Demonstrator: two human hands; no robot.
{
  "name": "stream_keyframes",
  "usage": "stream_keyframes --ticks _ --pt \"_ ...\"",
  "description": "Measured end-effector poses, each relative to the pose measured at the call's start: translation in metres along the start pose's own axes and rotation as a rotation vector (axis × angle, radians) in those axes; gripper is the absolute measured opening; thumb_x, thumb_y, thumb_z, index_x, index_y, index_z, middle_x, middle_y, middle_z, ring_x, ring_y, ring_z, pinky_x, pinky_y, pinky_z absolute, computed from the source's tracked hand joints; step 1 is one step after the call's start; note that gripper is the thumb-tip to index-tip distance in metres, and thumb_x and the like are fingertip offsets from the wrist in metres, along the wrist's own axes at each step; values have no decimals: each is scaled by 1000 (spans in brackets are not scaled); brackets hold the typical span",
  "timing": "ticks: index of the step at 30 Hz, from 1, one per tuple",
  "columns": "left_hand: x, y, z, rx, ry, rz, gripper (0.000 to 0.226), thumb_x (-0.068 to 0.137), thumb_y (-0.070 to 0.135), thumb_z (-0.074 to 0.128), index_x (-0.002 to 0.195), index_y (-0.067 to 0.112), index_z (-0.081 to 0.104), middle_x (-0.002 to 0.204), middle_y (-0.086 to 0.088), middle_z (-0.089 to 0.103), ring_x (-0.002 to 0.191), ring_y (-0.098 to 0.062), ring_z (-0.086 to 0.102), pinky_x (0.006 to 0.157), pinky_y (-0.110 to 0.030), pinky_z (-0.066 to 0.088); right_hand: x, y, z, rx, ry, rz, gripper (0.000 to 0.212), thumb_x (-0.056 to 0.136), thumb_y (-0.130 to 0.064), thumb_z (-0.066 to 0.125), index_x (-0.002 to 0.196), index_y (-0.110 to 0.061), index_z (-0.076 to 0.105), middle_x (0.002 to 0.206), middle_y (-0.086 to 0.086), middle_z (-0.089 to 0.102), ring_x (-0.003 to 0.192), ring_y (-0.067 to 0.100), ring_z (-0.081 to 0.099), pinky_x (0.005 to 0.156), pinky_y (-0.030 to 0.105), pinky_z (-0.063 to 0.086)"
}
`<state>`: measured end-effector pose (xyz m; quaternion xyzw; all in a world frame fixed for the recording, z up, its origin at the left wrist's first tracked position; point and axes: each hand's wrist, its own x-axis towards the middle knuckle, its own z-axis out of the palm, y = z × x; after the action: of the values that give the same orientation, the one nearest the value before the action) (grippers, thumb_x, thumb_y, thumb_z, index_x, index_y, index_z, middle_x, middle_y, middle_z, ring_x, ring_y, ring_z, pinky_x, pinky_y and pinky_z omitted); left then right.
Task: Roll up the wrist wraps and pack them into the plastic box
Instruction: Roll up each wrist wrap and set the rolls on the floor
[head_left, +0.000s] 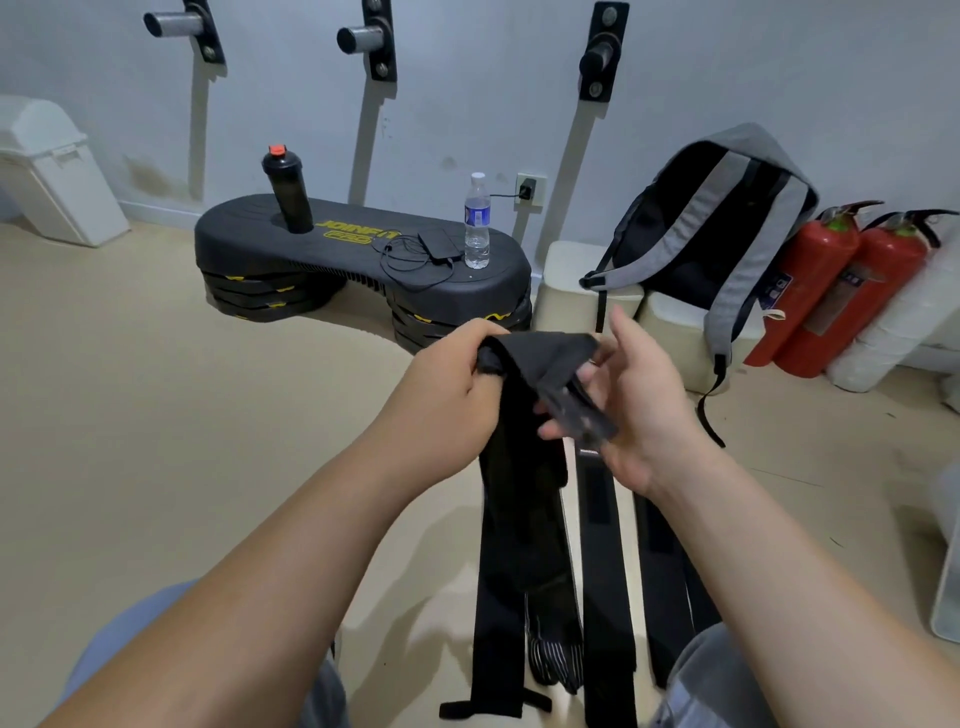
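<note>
A white hard-plastic bin (52, 171) with a sloped lid stands at the far left against a pale, scuffed wall, where three round metal pegs (363, 39) jut out from black brackets. On the smooth beige floor (156, 415) sits one black, ribbed step platform (358, 270) with rounded ends. It carries one matte black bottle (288, 192) with a red cap, one flat black device (439, 247) with a thin cable, and one clear water bottle (477, 223). In front, the left hand (452, 384) grips the bunched top of a black woven wrist wrap (519, 519), whose long strip hangs down towards the floor. The right hand (634, 400) holds the wrap's folded end between its curled fingers, thumb lifted straight. Just to the right, two more black wraps (605, 571) lie flat and parallel on the floor. Further right, one grey-and-black fabric backpack (727, 223) leans on cream blocks (582, 291), beside two glossy red fire extinguishers (810, 291).
</note>
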<state>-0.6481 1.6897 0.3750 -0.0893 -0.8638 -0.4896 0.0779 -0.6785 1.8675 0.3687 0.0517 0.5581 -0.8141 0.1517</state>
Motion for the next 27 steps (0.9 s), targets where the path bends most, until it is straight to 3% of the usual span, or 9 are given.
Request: stream_keyframes --ticks 2,4,6,9,12,14,18,22,27 --pt "3 -1 5 -74 15 -148 22 105 8 47 101 20 64 89 2 69 78 -15 57 66 -29 42 4 5 -3 -91 71 -92 26 105 -19 45 104 -6 67 93 13 67 75 23 65 63 36 53" --pt "5 -2 7 -83 33 -240 20 107 12 46 98 17 63 88 -1 66 77 -18 55 63 -31 39 5 12 -3 -258 112 -153 36 95 10 44 108 -9 72 98 10 71 84 20 68 71 32 57" --pt "6 -1 6 -71 49 -256 20 105 10 46 98 18 64 90 0 67 82 -18 58 66 -31 40 3 16 -1 -299 93 -188 44 94 18 50 108 -15 74 103 5 76 93 19 71 75 29 59" --pt "7 -2 1 -79 51 -263 20 104 11 47 104 21 64 99 1 71 97 -19 65 83 -36 52 2 18 -1 -282 -42 -189 33 94 9 66 110 -19 75 109 3 78 99 20 73 84 35 61" --pt "2 -3 2 -103 -3 -275 11 108 27 50 111 21 59 105 -4 72 103 -22 68 97 -48 54 1 22 4 -122 -112 -147 19 101 -10 64 118 -14 72 110 8 80 103 22 76 85 34 63" --pt "-1 -2 5 -35 -73 -274 17 109 31 49 111 15 54 103 -7 69 100 -23 66 94 -47 54 3 30 8 -123 -94 -153 21 106 -12 58 124 -12 67 115 9 80 108 22 76 87 31 62" --pt "-4 0 4 66 -176 -329 25 112 36 43 107 12 47 96 -2 60 86 -16 57 73 -36 45 9 47 11 -335 -65 -158 27 111 -20 52 136 -12 61 127 7 75 122 22 71 101 37 57" --pt "-2 -2 0 -3 -151 -336 28 112 39 41 112 13 53 108 -3 66 101 -18 62 91 -42 52 9 43 13 -357 -52 -169 27 111 -17 51 135 -11 62 125 7 76 118 20 72 102 39 57" --pt "1 -2 -6 -257 -14 -317 9 106 27 60 103 21 66 91 -9 72 84 -25 70 88 -57 62 4 31 10 -271 -77 -156 25 109 -7 52 132 -7 62 123 13 77 117 29 73 95 38 60"
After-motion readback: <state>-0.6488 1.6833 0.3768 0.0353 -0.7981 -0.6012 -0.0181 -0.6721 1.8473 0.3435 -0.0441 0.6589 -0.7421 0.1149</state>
